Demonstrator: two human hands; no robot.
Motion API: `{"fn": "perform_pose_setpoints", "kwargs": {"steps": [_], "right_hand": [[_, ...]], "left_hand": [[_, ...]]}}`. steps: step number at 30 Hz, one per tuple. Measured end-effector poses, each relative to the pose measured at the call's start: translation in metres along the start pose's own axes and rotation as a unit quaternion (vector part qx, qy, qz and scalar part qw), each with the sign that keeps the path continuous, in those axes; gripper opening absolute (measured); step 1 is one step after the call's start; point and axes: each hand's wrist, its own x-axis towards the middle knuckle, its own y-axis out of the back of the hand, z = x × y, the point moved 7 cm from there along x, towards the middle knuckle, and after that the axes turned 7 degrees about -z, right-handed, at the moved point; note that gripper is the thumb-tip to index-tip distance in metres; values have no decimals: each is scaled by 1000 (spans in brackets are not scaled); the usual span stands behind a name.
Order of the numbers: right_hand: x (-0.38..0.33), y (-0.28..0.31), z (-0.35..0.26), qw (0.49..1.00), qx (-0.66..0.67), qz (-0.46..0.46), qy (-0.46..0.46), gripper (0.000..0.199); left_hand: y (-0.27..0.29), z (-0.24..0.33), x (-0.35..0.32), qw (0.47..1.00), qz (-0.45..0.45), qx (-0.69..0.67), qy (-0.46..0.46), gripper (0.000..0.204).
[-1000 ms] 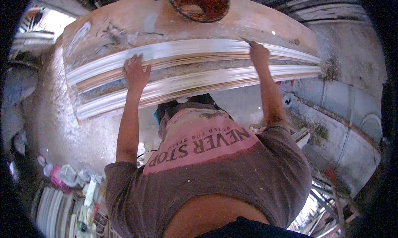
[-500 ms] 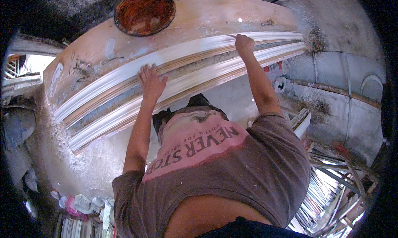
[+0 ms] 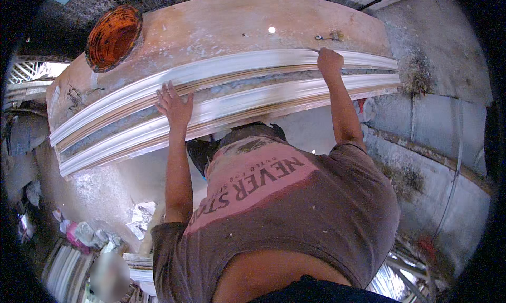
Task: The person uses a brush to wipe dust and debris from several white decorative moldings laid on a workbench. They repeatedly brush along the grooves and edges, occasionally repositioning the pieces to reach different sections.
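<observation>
Two long white moldings lie side by side on a worn, paint-spotted board, the far molding and the near molding. Brown strips run along their near edges. My left hand rests on the far molding with its fingers spread, its wrist over the near one. Farther right, my right hand is closed round a thin, slim tool, whose tip points left at the far molding's back edge. Most of the tool is hidden in the fist, so its kind does not show.
An orange basin with a dark rim stands at the board's far left. A small dark wiry bit lies beyond my right hand. Stained grey walls rise at the right. Stacked strips and bags are at lower left.
The view has turned, so the basin appears farther left. My right hand, still closed on the thin tool, has moved slightly right along the far molding; my left hand stays spread on it.
</observation>
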Motion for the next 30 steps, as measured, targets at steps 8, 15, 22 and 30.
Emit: {"fn": "perform_pose_setpoints", "kwargs": {"steps": [8, 15, 22, 30], "right_hand": [[-24, 5, -66, 948, 230, 8, 218, 30], [38, -129, 271, 997, 68, -24, -8, 32], [36, -128, 328, 957, 245, 54, 144, 33], [71, -161, 400, 949, 231, -77, 202, 34]], "left_hand": [[-54, 223, -29, 993, -80, 13, -89, 83], [-104, 312, -71, 996, 29, -82, -16, 75], [-158, 455, -125, 987, 18, -155, -38, 69], [-199, 588, -124, 991, 12, -124, -43, 66]]}}
